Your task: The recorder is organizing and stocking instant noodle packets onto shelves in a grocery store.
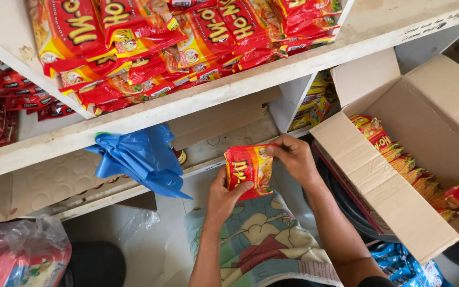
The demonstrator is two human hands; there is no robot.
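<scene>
Both hands [224, 194] [293, 157] pinch one packet [248, 169]; shelf [150, 53] at twelve stacked, box [399, 175] at three half full.

1. Red packet [249, 170] with yellow lettering and a patch of pale yellow, between the hands [224, 196].
2. Red-and-yellow packets [150, 48] in the same print, heaped on the off-white upper shelf [197, 98].
3. Darker red packets [6, 101] with small white markings at the far left.
4. Bright blue plastic bag [142, 157] draped over the lower shelf edge.
5. Plain brown cardboard box [399, 212], its row of packets [415, 178] red, yellow and orange.
6. Cloth [264, 242] over the lap, patterned with pale green, cream, blue and dark red flowers.
7. Yellow packets [314, 103] in the shelf compartment behind the box.
8. Blue wrappers [405, 266] with white print at the lower right.
9. Clear plastic bag [19, 255] showing red contents, lower left.
</scene>
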